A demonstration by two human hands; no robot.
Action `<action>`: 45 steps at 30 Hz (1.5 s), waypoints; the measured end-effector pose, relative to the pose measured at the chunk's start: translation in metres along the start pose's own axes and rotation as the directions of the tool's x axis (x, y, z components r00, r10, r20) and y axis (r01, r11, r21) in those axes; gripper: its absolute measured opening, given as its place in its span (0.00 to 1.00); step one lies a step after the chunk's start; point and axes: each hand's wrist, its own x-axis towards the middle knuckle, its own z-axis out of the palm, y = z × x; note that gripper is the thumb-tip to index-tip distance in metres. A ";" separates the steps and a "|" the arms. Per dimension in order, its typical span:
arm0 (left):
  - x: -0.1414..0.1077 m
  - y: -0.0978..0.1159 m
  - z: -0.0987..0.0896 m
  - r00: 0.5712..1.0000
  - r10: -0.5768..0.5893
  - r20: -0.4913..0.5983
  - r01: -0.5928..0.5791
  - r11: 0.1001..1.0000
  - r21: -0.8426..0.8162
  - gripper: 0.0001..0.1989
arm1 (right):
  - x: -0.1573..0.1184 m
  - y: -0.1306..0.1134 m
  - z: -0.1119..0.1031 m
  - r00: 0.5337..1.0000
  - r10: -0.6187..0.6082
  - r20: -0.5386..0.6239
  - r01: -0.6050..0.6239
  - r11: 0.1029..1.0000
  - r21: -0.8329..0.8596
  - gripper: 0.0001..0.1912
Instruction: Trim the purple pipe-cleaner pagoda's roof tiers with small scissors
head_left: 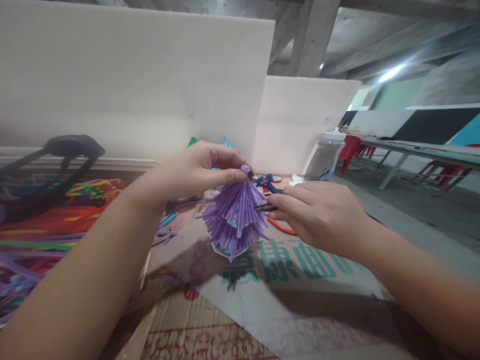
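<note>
A two-tiered purple craft (240, 210), built from fuzzy pipe-cleaner-like strips fanned out like a roof, stands over the cardboard. My left hand (210, 167) pinches it at the small round knob on its top, thumb and fingers closed. From the right, my right hand (318, 210) grips a dark, slim tool with pointed tips (264, 206) that looks like tweezers. Its tips touch or nearly touch the craft's right side. Under that hand shows a curved orange-red handle (282, 227); the rest of it is hidden. Behind lies a blue tool like a glue gun (268, 182).
Printed cardboard (300, 310) covers the work surface. At left, colourful pipe cleaners (67, 215) fill a tray, with a black handled object (73, 145) above. A clear bottle with a white lid (326, 155) stands at back right before white boards (131, 80).
</note>
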 end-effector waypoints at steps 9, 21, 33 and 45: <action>0.000 0.000 -0.001 1.000 0.008 -0.002 -0.008 1.000 0.026 0.09 | 0.000 0.000 -0.004 1.000 -0.010 -0.005 0.010 1.000 0.003 0.13; -0.001 -0.001 0.000 1.000 0.004 -0.009 -0.004 1.000 0.008 0.09 | 0.002 -0.002 -0.005 1.000 -0.002 -0.023 0.003 1.000 0.028 0.13; 0.000 0.003 0.002 0.999 0.038 0.006 -0.039 0.999 0.025 0.09 | 0.002 -0.001 -0.002 1.000 -0.021 -0.002 0.021 0.999 0.030 0.15; 0.000 0.002 0.001 0.996 0.084 0.012 -0.084 0.995 0.044 0.09 | 0.003 -0.001 -0.004 1.000 -0.025 -0.018 0.026 0.999 0.040 0.16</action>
